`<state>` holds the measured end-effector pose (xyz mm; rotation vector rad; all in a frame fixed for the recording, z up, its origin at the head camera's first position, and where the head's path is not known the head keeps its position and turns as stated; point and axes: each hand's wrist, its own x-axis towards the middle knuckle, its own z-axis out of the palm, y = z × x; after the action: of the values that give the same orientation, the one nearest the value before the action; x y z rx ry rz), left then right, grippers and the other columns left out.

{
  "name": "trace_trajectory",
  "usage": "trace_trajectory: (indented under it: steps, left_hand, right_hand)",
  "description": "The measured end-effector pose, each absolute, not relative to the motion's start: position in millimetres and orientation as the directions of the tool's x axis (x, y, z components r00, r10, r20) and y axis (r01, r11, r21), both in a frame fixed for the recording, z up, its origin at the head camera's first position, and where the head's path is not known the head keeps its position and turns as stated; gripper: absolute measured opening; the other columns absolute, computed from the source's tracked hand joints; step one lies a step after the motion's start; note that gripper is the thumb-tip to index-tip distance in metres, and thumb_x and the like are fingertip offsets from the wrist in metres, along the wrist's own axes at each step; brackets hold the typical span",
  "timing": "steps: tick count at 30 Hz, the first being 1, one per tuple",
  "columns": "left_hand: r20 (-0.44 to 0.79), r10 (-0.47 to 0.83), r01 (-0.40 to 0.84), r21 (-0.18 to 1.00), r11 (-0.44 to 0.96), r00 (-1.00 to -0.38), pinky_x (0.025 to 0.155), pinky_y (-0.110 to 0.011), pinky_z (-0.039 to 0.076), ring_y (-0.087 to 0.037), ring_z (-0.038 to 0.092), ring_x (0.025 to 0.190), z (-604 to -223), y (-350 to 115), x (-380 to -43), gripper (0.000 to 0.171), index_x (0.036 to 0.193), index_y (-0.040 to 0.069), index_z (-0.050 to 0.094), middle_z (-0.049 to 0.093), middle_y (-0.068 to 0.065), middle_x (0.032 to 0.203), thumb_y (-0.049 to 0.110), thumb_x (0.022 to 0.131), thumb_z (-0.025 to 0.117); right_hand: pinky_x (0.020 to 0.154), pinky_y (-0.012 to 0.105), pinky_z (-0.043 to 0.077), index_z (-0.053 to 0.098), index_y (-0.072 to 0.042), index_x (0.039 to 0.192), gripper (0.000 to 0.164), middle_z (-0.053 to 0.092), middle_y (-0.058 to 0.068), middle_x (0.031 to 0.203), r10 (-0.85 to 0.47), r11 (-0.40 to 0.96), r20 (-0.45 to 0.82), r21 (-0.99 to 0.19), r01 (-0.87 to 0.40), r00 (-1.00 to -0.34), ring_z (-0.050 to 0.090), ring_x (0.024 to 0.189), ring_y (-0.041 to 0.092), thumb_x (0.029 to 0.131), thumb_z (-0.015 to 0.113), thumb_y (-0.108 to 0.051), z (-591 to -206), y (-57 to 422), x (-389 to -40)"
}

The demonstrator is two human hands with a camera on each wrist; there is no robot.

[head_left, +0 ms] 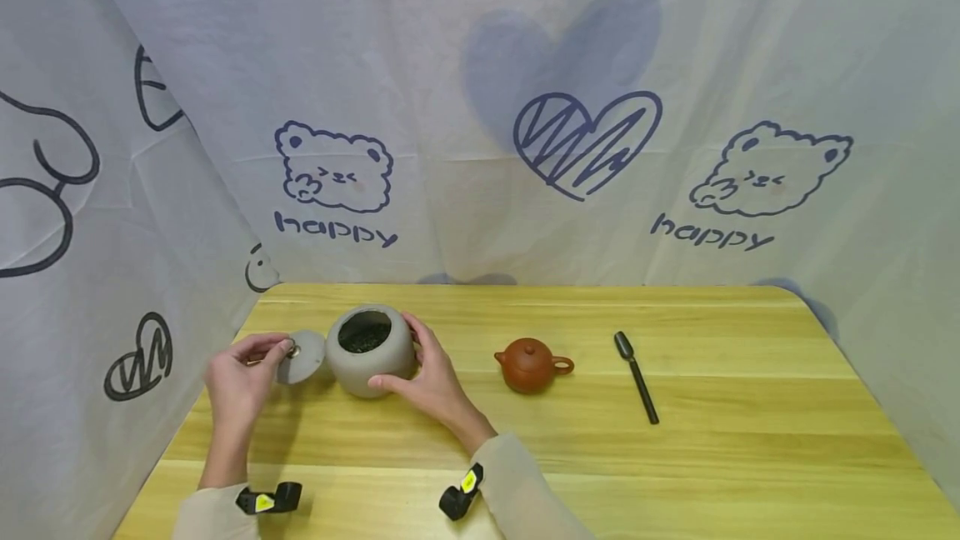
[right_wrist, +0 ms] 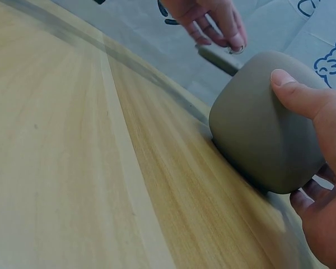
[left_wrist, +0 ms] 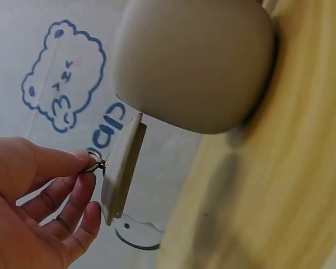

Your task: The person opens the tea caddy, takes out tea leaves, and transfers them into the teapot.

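A round grey jar point(head_left: 371, 369) stands on the table at the left, its mouth uncovered and dark tea leaves point(head_left: 366, 338) visible inside. My right hand point(head_left: 435, 382) grips the jar from its right side, thumb on the front and fingers round the back. With thumb and fingertips, my left hand point(head_left: 243, 373) pinches the small metal ring point(left_wrist: 93, 162) on the jar's lid point(head_left: 303, 357). The lid hangs tilted on edge just left of the jar, above the table, as the left wrist view point(left_wrist: 120, 174) also shows.
A reddish-brown clay teapot point(head_left: 528, 367) with its lid on sits right of the jar, spout to the left. Farther right lies a dark tea scoop point(head_left: 636, 377). The wooden table point(head_left: 720, 457) meets printed cloth curtains point(head_left: 465, 107) behind and at the sides.
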<state>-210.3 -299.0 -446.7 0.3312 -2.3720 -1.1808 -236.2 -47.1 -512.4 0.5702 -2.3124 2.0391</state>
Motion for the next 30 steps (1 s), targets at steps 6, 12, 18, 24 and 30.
trace_trajectory:
  steps: [6,12,18,24,30]
  left_hand:
    - [0.343,-0.422,0.036,0.809,0.587,-0.839,0.057,-0.008,0.046,0.010,0.058,0.068,-432.9,-294.6,-206.7,0.017,0.098,0.000,0.081,0.077,-0.008,0.088,0.015,0.091,0.081]
    - [0.377,-0.417,0.071,0.806,0.588,-0.827,0.057,-0.008,0.048,0.009,0.060,0.068,-420.6,-287.8,-203.3,0.015,0.096,0.001,0.081,0.077,-0.004,0.086,0.016,0.091,0.081]
    - [0.374,-0.421,0.071,0.811,0.581,-0.826,0.059,-0.009,0.049,0.008,0.062,0.069,-411.5,-277.6,-201.3,0.014,0.097,0.002,0.081,0.076,-0.001,0.086,0.015,0.091,0.080]
    - [0.426,-0.372,0.134,0.787,0.603,-0.825,0.060,-0.007,0.048,0.010,0.059,0.069,-409.6,-263.4,-201.8,0.010,0.095,0.000,0.081,0.076,-0.017,0.091,0.010,0.091,0.079]
    - [0.443,-0.338,0.160,0.771,0.617,-0.830,0.058,-0.007,0.047,0.011,0.059,0.067,-413.8,-251.8,-204.1,0.005,0.092,0.002,0.081,0.077,-0.015,0.087,0.007,0.090,0.079]
  right_hand:
    - [0.112,0.036,0.044,0.032,-0.019,0.161,0.101,0.043,-0.007,0.155,-0.267,0.080,0.250,-0.957,-0.280,-0.931,0.045,0.137,0.013,0.080,0.092,-0.025,-512.7,-46.9,-236.7]
    - [0.111,0.035,0.045,0.032,-0.026,0.160,0.100,0.043,-0.007,0.154,-0.262,0.074,0.245,-0.959,-0.272,-0.934,0.046,0.136,0.013,0.080,0.092,-0.025,-513.3,-47.9,-236.2]
    - [0.112,0.036,0.044,0.031,-0.023,0.161,0.101,0.042,-0.007,0.155,-0.260,0.073,0.235,-0.962,-0.262,-0.937,0.046,0.137,0.015,0.080,0.092,-0.026,-513.4,-47.1,-236.3]
    - [0.112,0.038,0.045,0.031,-0.018,0.162,0.103,0.042,-0.007,0.155,-0.255,0.070,0.224,-0.966,-0.250,-0.941,0.046,0.137,0.015,0.080,0.092,-0.026,-514.7,-45.4,-236.2]
    - [0.112,0.037,0.044,0.032,-0.025,0.161,0.100,0.042,-0.007,0.156,-0.261,0.059,0.241,-0.963,-0.265,-0.935,0.045,0.138,0.014,0.081,0.091,-0.026,-516.2,-48.5,-236.7]
